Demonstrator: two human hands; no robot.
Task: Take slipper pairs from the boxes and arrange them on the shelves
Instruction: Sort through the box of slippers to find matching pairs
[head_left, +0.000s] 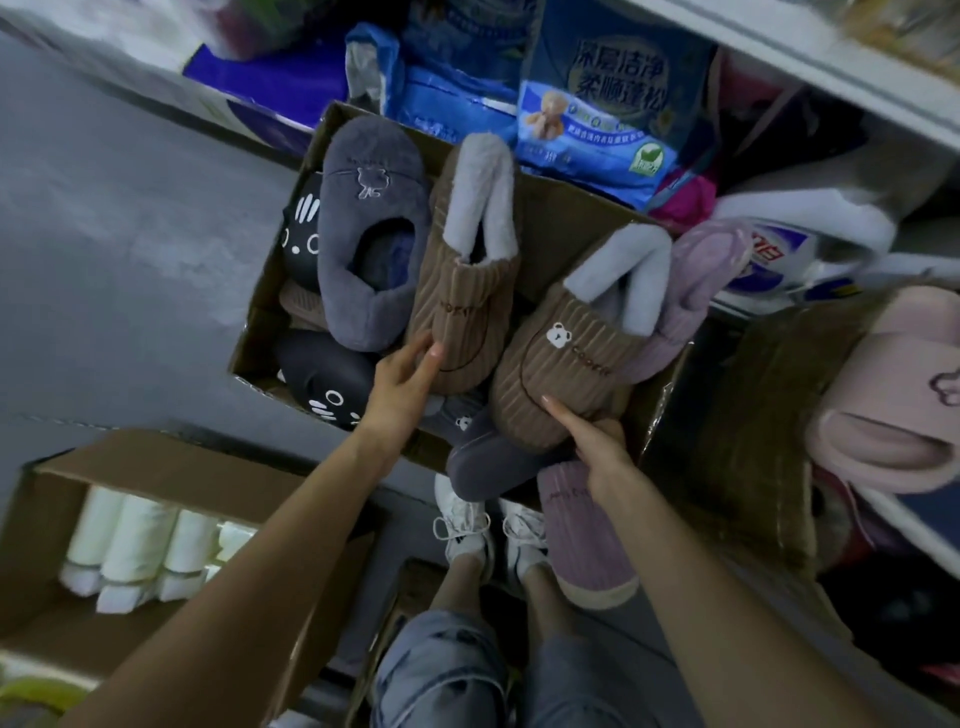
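Cardboard box (257, 317) of slippers on the floor, viewed from above. Left hand (402, 384) at the box's middle, fingers laid fairly straight on the toe of a brown slipper (462, 291); thumb hidden, so cannot tell if it's clamped or just touching. Slipper stands toe-down over the box: ribbed brown upper, pale grey fleece cuff, small lettering. Right hand (597, 441) at the box's near right corner grips the toe of the second brown slipper (561, 374), index finger on top and the rest curled under. Same ribbed brown, grey cuff, white bear badge, raised above the box's right side. Inside, left of the first brown one: grey slipper (369, 218) with stitched bear. Black slipper (332, 395) with white face at the near left. Lilac slipper (696, 280) at the right edge.
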